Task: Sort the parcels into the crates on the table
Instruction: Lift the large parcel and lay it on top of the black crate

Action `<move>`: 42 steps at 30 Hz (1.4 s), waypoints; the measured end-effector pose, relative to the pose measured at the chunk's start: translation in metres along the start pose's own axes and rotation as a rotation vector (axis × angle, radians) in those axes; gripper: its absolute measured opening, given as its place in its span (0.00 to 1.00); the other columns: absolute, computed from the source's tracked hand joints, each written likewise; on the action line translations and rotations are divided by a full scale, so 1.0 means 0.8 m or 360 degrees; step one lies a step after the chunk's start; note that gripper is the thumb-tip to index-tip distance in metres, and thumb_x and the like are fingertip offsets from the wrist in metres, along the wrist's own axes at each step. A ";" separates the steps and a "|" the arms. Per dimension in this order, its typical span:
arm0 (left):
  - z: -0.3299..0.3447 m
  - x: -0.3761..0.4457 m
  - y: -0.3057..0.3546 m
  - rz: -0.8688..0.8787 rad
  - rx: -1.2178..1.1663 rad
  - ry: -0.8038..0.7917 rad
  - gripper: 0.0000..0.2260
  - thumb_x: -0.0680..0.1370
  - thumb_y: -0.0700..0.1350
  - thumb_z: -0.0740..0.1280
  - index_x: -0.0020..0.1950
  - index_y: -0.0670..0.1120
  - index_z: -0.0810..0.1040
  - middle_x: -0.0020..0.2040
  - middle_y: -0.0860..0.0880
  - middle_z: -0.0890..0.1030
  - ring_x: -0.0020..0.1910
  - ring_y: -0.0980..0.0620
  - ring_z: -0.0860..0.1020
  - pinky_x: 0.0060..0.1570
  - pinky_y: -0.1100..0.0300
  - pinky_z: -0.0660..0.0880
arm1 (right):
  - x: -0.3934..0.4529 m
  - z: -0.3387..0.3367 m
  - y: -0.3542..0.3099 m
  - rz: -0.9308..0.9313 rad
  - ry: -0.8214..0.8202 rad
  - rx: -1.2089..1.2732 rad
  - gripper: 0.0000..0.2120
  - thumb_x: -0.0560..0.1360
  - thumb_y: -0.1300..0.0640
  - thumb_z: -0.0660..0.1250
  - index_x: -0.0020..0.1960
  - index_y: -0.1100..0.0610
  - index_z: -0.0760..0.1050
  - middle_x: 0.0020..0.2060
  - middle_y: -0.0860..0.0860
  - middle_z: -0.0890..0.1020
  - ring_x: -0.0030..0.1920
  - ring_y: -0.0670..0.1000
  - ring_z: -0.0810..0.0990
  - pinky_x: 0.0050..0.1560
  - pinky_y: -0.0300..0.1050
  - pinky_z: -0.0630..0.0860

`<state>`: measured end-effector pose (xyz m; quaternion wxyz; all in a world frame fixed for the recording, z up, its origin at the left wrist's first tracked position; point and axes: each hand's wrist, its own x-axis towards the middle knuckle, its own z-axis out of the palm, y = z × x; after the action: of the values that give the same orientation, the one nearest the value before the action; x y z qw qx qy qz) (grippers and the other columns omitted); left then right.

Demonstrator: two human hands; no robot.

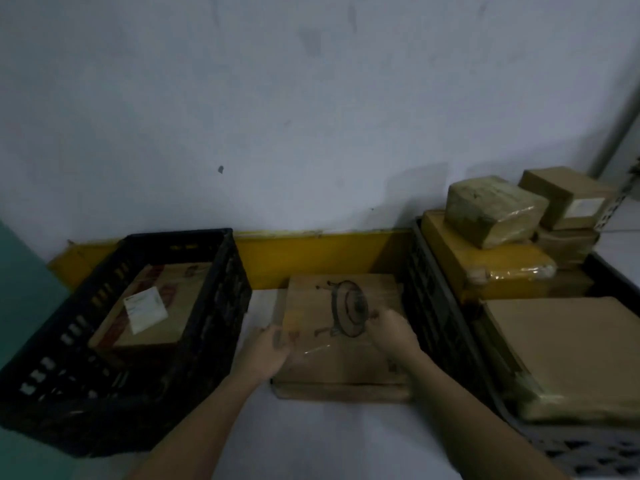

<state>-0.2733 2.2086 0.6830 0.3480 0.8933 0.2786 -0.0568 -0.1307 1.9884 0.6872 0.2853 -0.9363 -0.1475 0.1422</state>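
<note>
Two crates on the white table (pixel 311 445), one each side. Left crate (pixel 221 306) – black, slotted walls, sits at an angle, holds 1 parcel. Right crate (pixel 450 341) – dark grey, runs off the frame's right edge, stacked above its rim.

Parcel count, 7 visible, all brown cardboard:
- 1 big flat parcel (pixel 568 344) at the near end of the right crate, plastic wrap along its near edge.
- 1 flat parcel with a drawn ring (pixel 343 323) on the table between the two crates, wrapped in clear film, far edge near the yellow strip (pixel 311 254) along the wall (pixel 311 98).
- 1 long yellowish parcel (pixel 491 265) at the far end of the right crate.
- 1 parcel in the left crate (pixel 162 306), a white label (pixel 145 308) on top.
- 1 film-wrapped block (pixel 491 213) sitting on the long yellowish one.
- 1 small box with a pale label (pixel 568 195) at far right, on top of 1 more box (pixel 568 245), mostly hidden.

Two hands, both on the ring parcel. Left hand (pixel 266 348) grips its left edge, fingers curled over the top. Right hand (pixel 394 330) rests on top near the right side, fingers bent down onto the film. Hands are motion-blurred; thumbs not readable.
</note>
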 end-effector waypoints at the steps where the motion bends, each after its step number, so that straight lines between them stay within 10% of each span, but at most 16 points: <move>1: 0.010 0.004 -0.007 -0.0020 -0.0015 -0.0041 0.20 0.80 0.57 0.66 0.69 0.51 0.71 0.67 0.48 0.73 0.58 0.49 0.77 0.56 0.53 0.77 | 0.000 0.012 0.017 0.0062 -0.0019 0.0006 0.10 0.81 0.51 0.59 0.48 0.55 0.75 0.48 0.57 0.80 0.47 0.56 0.79 0.43 0.47 0.73; 4: 0.036 0.011 -0.024 -0.0007 -0.0047 -0.0108 0.24 0.80 0.50 0.67 0.75 0.51 0.67 0.71 0.47 0.68 0.64 0.47 0.74 0.60 0.56 0.74 | -0.014 0.042 0.061 0.0374 0.0004 0.0169 0.25 0.84 0.43 0.50 0.75 0.57 0.60 0.74 0.60 0.63 0.72 0.62 0.64 0.68 0.54 0.64; 7: 0.062 0.017 -0.037 0.0059 -0.0044 -0.0195 0.28 0.80 0.46 0.65 0.79 0.52 0.60 0.74 0.48 0.61 0.67 0.49 0.71 0.60 0.61 0.73 | -0.024 0.063 0.086 0.0239 0.0024 0.0461 0.28 0.84 0.46 0.52 0.81 0.54 0.52 0.78 0.57 0.57 0.76 0.57 0.58 0.70 0.40 0.54; 14: 0.111 -0.014 -0.074 0.0161 0.0135 0.0086 0.23 0.82 0.53 0.61 0.78 0.53 0.64 0.80 0.49 0.57 0.72 0.42 0.66 0.67 0.47 0.71 | -0.037 0.076 0.109 0.0243 -0.0017 0.0724 0.31 0.80 0.57 0.67 0.78 0.55 0.57 0.68 0.49 0.67 0.66 0.48 0.67 0.65 0.41 0.63; 21: 0.110 -0.058 -0.097 -0.0083 -0.0035 0.0367 0.15 0.77 0.54 0.70 0.59 0.49 0.73 0.56 0.49 0.65 0.56 0.41 0.75 0.54 0.45 0.76 | -0.060 0.094 0.142 0.0644 -0.0258 0.0920 0.37 0.67 0.47 0.78 0.69 0.48 0.61 0.63 0.51 0.73 0.59 0.55 0.76 0.60 0.56 0.76; 25: 0.114 -0.072 -0.102 -0.0452 -0.0387 0.0360 0.35 0.75 0.53 0.74 0.76 0.47 0.61 0.69 0.41 0.62 0.67 0.37 0.67 0.64 0.44 0.70 | -0.084 0.105 0.148 0.0719 -0.0323 0.1125 0.39 0.63 0.42 0.79 0.65 0.40 0.59 0.55 0.40 0.75 0.52 0.49 0.77 0.43 0.50 0.76; 32: 0.127 -0.093 -0.097 -0.0386 -0.0737 0.0344 0.30 0.80 0.47 0.67 0.80 0.50 0.58 0.72 0.43 0.70 0.68 0.43 0.72 0.63 0.53 0.70 | -0.119 0.094 0.130 0.0501 -0.0269 0.1178 0.30 0.73 0.50 0.74 0.69 0.39 0.62 0.57 0.43 0.79 0.49 0.46 0.79 0.37 0.43 0.78; 37: 0.104 -0.084 -0.075 -0.0276 -0.0646 0.0219 0.28 0.81 0.48 0.65 0.79 0.51 0.59 0.75 0.47 0.66 0.74 0.42 0.65 0.70 0.47 0.66 | -0.116 0.052 0.064 0.0291 0.0064 0.0995 0.33 0.75 0.51 0.70 0.77 0.46 0.61 0.67 0.51 0.76 0.66 0.56 0.74 0.66 0.59 0.73; 42: 0.067 -0.071 0.030 0.0002 -0.0692 0.0126 0.31 0.79 0.63 0.61 0.79 0.57 0.58 0.79 0.49 0.57 0.76 0.44 0.59 0.69 0.52 0.65 | -0.133 0.033 -0.021 0.0184 0.0188 0.0129 0.34 0.77 0.39 0.63 0.77 0.36 0.49 0.71 0.57 0.67 0.70 0.63 0.64 0.66 0.69 0.66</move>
<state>-0.3034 2.1333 0.6738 0.5213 0.7990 0.2971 0.0400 -0.2405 1.9767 0.6950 0.3224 -0.9377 -0.0703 0.1087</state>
